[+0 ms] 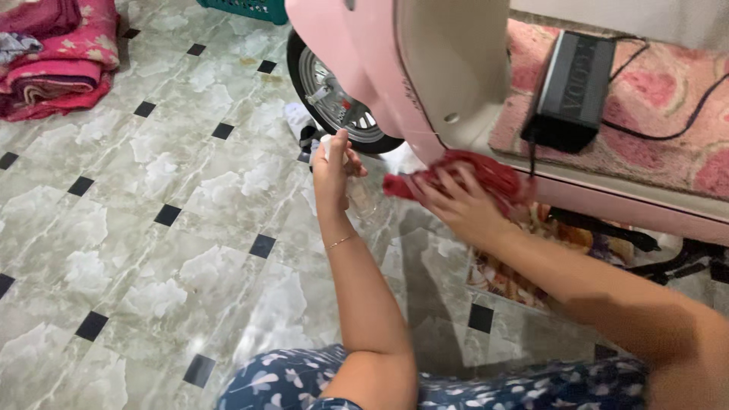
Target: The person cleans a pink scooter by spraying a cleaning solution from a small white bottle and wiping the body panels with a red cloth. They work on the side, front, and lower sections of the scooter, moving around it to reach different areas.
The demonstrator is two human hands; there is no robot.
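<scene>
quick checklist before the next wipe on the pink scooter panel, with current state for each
1. Right hand grips the red cloth: ok.
2. Cloth touching the pink scooter panel: ok.
3. Left hand holds the spray bottle: ok.
4. Bottle nozzle aimed at the panel: cannot tell, hand hides it.
5. Black box and its cable on the footboard mat away from the cloth: ok.

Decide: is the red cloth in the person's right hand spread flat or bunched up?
Bunched up. The red cloth sits crumpled under the right hand, pressed against the pink scooter.
</scene>
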